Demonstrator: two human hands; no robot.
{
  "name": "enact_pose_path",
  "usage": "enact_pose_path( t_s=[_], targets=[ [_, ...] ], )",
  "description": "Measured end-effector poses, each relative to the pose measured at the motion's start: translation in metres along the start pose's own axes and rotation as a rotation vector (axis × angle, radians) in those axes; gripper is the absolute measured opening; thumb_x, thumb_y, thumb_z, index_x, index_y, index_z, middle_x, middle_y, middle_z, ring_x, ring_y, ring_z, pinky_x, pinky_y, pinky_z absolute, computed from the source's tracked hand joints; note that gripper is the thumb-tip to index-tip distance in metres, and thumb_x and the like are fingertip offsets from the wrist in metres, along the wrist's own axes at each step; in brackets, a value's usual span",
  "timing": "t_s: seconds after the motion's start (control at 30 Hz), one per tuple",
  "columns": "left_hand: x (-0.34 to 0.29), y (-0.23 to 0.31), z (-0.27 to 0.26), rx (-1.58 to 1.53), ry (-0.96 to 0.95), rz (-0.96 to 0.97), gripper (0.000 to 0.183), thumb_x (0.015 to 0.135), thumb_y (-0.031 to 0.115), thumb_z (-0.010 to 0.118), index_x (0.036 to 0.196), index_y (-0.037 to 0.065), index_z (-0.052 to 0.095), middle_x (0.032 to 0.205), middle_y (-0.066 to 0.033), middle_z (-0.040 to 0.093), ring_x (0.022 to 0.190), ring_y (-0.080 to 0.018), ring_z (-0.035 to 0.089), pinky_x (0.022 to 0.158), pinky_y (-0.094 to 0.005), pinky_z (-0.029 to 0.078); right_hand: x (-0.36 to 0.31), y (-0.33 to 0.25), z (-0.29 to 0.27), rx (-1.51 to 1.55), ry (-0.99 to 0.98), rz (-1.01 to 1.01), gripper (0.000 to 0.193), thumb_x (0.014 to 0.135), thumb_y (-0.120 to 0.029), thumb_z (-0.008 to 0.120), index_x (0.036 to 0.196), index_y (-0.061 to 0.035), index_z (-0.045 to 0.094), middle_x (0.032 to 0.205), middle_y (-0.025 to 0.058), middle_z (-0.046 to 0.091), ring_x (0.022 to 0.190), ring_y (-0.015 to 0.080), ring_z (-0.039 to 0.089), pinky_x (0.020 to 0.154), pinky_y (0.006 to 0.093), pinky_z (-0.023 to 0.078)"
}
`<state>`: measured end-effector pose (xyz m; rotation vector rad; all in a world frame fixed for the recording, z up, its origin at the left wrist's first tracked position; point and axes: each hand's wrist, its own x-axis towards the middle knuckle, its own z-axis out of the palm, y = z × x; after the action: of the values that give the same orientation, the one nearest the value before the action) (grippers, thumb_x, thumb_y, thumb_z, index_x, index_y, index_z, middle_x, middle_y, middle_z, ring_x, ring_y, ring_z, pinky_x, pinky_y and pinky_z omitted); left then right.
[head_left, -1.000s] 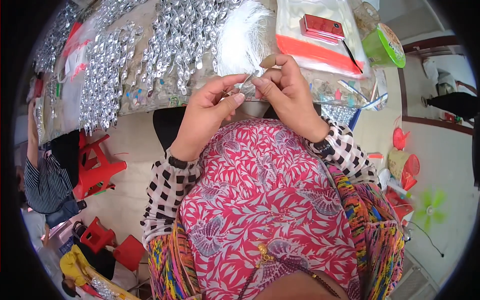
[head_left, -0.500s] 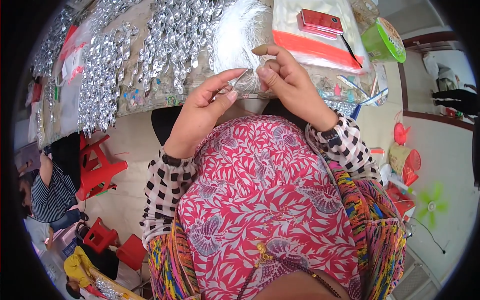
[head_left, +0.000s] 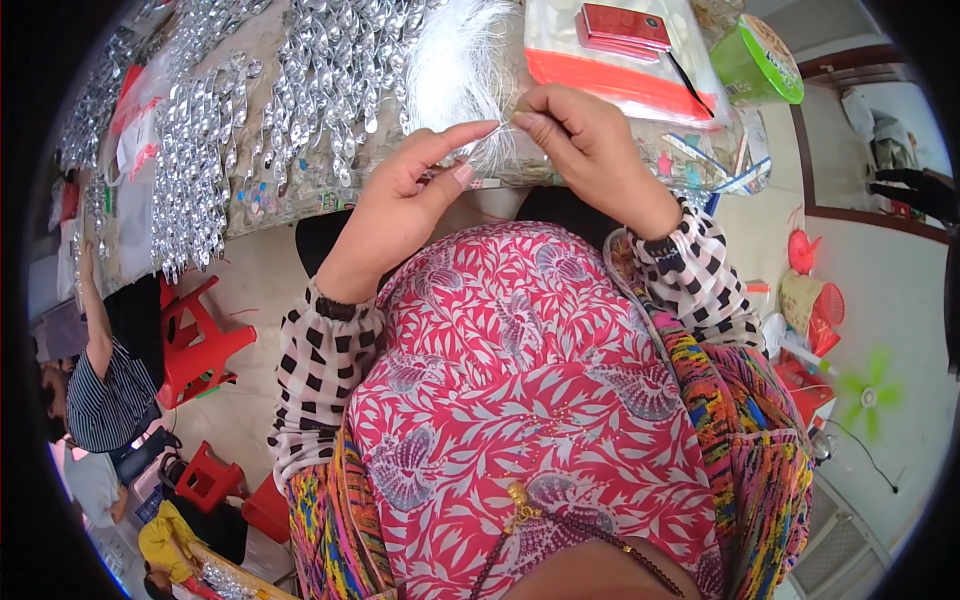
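My left hand (head_left: 395, 200) is raised over the near edge of the table, its index finger stretched toward my right hand and its thumb below. A small silvery glint shows between that thumb and finger, too small to name. Close by on the right, my right hand (head_left: 592, 150) pinches thumb and index finger together beside the left fingertip. Whatever sits in this pinch is too fine to make out. Just beyond both hands lies a bundle of fine white threads (head_left: 448, 70), its loose ends reaching down to my fingers.
Strings of shiny silver teardrop pieces (head_left: 325, 90) cover the table to the left. A red phone-like device (head_left: 625, 32) rests on a clear bag with an orange-red band (head_left: 610, 82); a green tub (head_left: 757, 65) stands right of it. Red stools (head_left: 200, 335) and co-workers are at left.
My right hand has closed from spread, curled fingers into a pinch, and my two hands have come nearer each other. At far left a co-worker's arm has reached up toward the table.
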<state>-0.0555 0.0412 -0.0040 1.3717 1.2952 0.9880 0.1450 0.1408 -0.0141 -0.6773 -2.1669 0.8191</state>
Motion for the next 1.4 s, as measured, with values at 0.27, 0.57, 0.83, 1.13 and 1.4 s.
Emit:
enact_pose_path(
  t_s=[0.27,0.57,0.83,1.13,1.4],
  targets=[
    [0.035,0.009,0.023,0.23,-0.052,0.133,0.041,0.091,0.008,0.056,0.131,0.018,0.058,0.084,-0.0046,0.046,0.075,-0.0142,0.047,0.071,-0.0258,0.04,-0.007,0.014,-0.038,-0.218,0.095,-0.071,0.01,0.091,-0.009,0.059,0.097,-0.0008,0.059,0.081,0.011,0.063,0.072,0.0205,0.062,0.065,0.0288,0.048],
    [0.041,-0.013,0.036,0.427,-0.104,0.027,0.039,0.092,0.011,0.055,0.13,0.02,0.058,0.086,-0.0082,0.047,0.077,-0.0196,0.049,0.073,-0.0294,0.042,-0.035,0.06,-0.052,-0.124,-0.003,0.238,0.007,0.093,-0.007,0.056,0.094,0.0002,0.056,0.074,0.0036,0.055,0.067,0.0117,0.053,0.063,0.0256,0.045],
    [0.038,-0.016,0.041,0.485,-0.144,-0.009,0.038,0.092,0.012,0.054,0.13,0.019,0.058,0.086,-0.0086,0.047,0.077,-0.0209,0.049,0.074,-0.0304,0.043,-0.052,0.079,-0.047,-0.044,0.031,0.203,0.007,0.091,-0.007,0.058,0.093,0.0003,0.057,0.075,0.0035,0.052,0.066,0.0113,0.05,0.062,0.026,0.043],
    [0.039,-0.015,0.044,0.551,-0.118,0.041,0.038,0.092,0.011,0.053,0.129,0.018,0.058,0.085,-0.01,0.046,0.076,-0.0243,0.051,0.071,-0.0344,0.044,-0.055,0.088,-0.061,-0.377,0.065,0.044,0.009,0.084,-0.005,0.062,0.092,-0.0013,0.06,0.086,0.0103,0.058,0.082,0.027,0.059,0.071,0.0341,0.047],
    [0.041,-0.01,0.048,0.607,-0.098,0.082,0.038,0.091,0.011,0.054,0.128,0.018,0.059,0.086,-0.0116,0.048,0.077,-0.0268,0.052,0.071,-0.0358,0.045,-0.064,0.086,-0.067,-0.435,0.074,0.106,0.008,0.084,-0.007,0.063,0.09,-0.0019,0.062,0.085,0.0102,0.057,0.082,0.028,0.058,0.071,0.0359,0.046]
  ],
)
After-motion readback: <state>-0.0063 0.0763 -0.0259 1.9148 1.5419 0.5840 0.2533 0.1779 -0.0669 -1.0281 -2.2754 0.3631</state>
